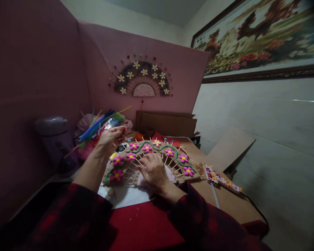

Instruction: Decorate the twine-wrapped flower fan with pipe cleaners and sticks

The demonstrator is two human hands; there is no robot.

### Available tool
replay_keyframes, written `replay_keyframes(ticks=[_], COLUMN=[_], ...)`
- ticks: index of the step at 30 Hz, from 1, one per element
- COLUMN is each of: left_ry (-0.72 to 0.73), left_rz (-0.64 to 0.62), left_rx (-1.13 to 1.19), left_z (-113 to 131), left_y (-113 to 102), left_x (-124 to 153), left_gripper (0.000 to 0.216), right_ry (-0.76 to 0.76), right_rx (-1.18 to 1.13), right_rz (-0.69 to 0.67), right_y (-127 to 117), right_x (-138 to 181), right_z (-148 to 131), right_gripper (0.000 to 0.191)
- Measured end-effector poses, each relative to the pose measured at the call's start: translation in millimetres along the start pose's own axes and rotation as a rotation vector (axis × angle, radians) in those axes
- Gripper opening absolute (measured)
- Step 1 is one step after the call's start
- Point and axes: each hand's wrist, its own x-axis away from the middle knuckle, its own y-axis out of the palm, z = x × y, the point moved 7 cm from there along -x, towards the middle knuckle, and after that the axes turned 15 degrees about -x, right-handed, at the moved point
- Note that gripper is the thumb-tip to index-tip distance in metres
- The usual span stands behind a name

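A craft fan (184,158) lies before me, its brown twine-like arc carrying pink flowers with yellow centres, a wavy green strip and thin wooden sticks. My right hand (155,171) is closed at the fan's middle, fingers curled over the sticks and partly covering the pale half-round base (170,173). Raised just beyond the fan's left end, my left hand (111,138) pinches a small red ball (124,128) between thumb and fingertips. Whether the ball sits on a stick I cannot tell.
A similar fan (144,72) with white flowers hangs on the pink board. Colourful pipe cleaners (96,127) stand at the left beside a lidded container (56,143). Cardboard (166,123) leans behind. A glue gun (221,179) with a flowered cover lies right.
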Motion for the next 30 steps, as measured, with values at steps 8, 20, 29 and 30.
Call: replay_keyframes(ticks=[8,20,29,30], left_ry=[0.089,0.076,0.146,0.154], left_rz=[-0.034,-0.175,-0.249,-0.256], left_rx=[-0.412,-0.75,-0.949,-0.97], left_z=[3,-11,-27,-29], left_y=[15,82,128,129], left_x=[-35,-63,-87,-92], left_gripper=[0.035,0.011,0.01,0.009], right_ry=[0.05,0.055,0.007,0.006], right_rx=[0.016,0.094,0.063,0.061], right_rz=[-0.095,-0.183,-0.24,-0.241], right_y=[13,16,22,22], right_x=[8,8,10,10], right_z=[-4,-13,-14,-14], right_gripper=[0.035,0.033,0.04,0.04])
